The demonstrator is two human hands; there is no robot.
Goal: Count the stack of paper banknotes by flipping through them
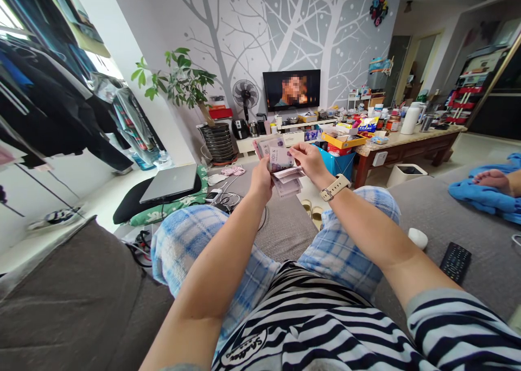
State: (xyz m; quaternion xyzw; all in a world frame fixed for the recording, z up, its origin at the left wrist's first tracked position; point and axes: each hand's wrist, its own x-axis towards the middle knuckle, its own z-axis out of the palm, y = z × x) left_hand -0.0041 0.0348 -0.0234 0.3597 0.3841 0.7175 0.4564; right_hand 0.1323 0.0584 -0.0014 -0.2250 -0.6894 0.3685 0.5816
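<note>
A folded stack of pale purple banknotes (280,157) is held up in front of me, above the grey sofa. My left hand (261,178) is closed round the stack's left side, with part of the notes hanging below the fingers. At the upper right edge of the notes, my right hand (308,162) pinches one with thumb and fingertips. A pale watch is on my right wrist. The notes' lower ends fan out between the two hands.
On the left, a closed laptop (170,184) lies on cushions beside cables. A white mouse (418,238) and a black remote (455,262) rest on the sofa at right, near another person's foot (493,180) on blue cloth. Beyond stands a cluttered table (368,147).
</note>
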